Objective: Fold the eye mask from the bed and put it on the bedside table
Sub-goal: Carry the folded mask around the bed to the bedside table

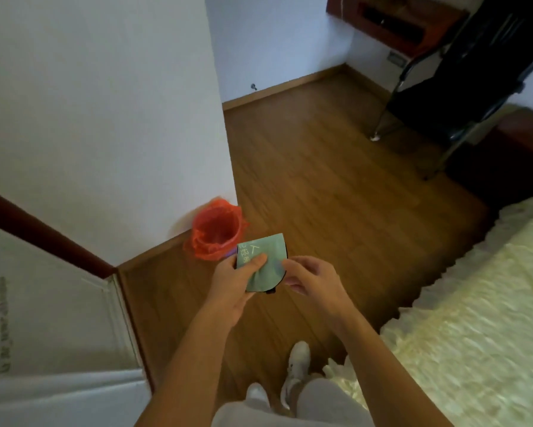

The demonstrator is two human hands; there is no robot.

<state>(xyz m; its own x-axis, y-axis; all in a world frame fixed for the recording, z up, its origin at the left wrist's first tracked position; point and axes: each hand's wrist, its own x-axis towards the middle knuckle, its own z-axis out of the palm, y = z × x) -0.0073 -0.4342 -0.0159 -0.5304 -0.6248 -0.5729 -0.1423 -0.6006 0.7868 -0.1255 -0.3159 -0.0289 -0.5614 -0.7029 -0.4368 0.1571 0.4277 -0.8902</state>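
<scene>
The soft, light eye mask, folded in half, is up above the floor, pinched in the left hand, while the right hand pinches its floppy edge.

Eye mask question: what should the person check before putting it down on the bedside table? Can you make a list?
1. Eye mask is off the bed: ok, it is held above the floor.
2. Mask is folded: ok, it looks doubled over into a small green piece, with a dark edge showing.
3. Left hand holds it firmly: ok, thumb presses on top.
4. Right hand helps: cannot tell, its fingertips are at the mask's edge, but contact is unclear.
5. Bedside table is in sight: not ok, none can be made out here.
6. Path clear of the red-lined bin: cannot tell.
</scene>
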